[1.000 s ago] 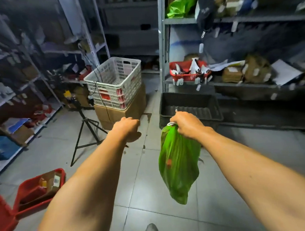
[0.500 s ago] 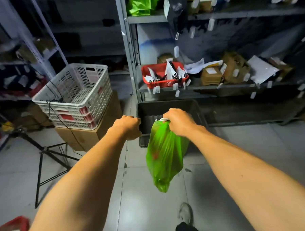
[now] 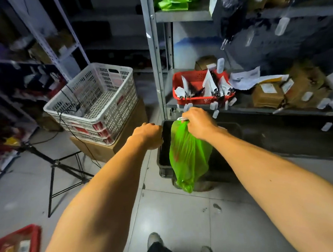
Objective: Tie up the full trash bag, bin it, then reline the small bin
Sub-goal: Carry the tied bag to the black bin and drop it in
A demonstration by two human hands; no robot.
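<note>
Two hands forward: right hand (image 3: 199,123) grip closed on green trash bag (image 3: 188,157) neck, hanging over dark bin (image 3: 229,128); left hand (image 3: 148,134), at 9 o'clock of bag, fisted, holding nothing visible.

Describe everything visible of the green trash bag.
The green trash bag is thin, translucent, crinkled plastic, bulging with contents; a reddish patch shows through its upper left. Its gathered neck is clenched in the right hand, so it hangs free, tapering to a point. It dangles in front of the dark bin; contact with the bin is unclear.
</note>
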